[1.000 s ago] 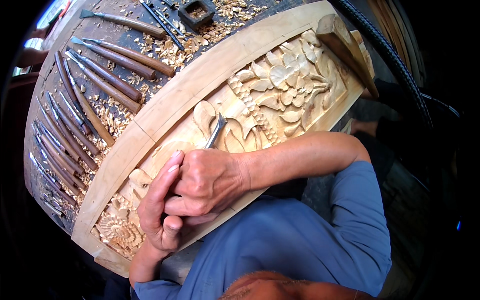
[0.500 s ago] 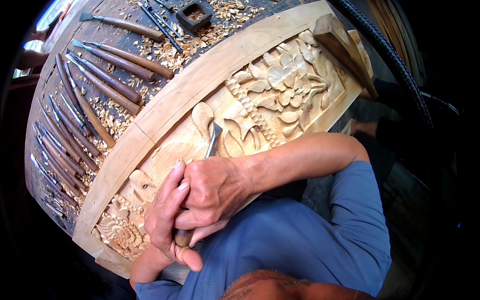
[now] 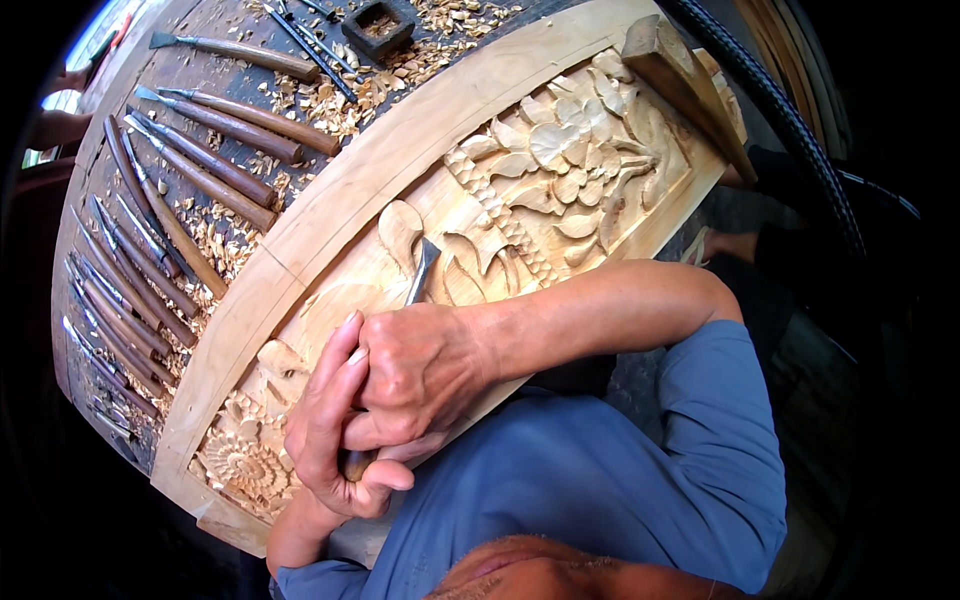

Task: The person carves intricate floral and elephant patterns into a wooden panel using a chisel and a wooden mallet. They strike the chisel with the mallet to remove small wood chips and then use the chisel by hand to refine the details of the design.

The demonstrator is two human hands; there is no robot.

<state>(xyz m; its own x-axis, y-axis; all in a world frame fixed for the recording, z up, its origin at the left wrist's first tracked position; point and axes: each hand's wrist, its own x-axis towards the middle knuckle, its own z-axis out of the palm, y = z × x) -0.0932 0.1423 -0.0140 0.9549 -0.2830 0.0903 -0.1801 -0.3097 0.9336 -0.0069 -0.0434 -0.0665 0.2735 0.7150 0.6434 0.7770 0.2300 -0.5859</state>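
Note:
A chisel [image 3: 424, 268] with a flat metal blade slants over the carved wooden panel [image 3: 340, 300], its tip beside a raised, rounded, spoon-like shape. My right hand [image 3: 415, 365] is closed around the chisel, below the blade. Against it, my left hand [image 3: 325, 430] wraps the rear of the tool, fingers overlapping the right hand. The brown end of the wooden handle [image 3: 357, 463] shows between the left thumb and fingers; the rest of the grip is hidden. Carved flowers and leaves [image 3: 570, 160] fill the panel's right part, and a round carved flower [image 3: 243, 462] sits at its left end.
Several wooden-handled chisels [image 3: 210, 180] lie on the dark bench beyond the panel, among wood shavings [image 3: 365, 110]. A small square dark box [image 3: 378, 30] stands at the back. A long wooden block [image 3: 685, 90] rests across the panel's right end, near a black braided hose [image 3: 790, 120].
Both hands and the chisel have shifted slightly up and left in the picture, and the view has moved a little too. My left thumb has drawn in closer to the handle end.

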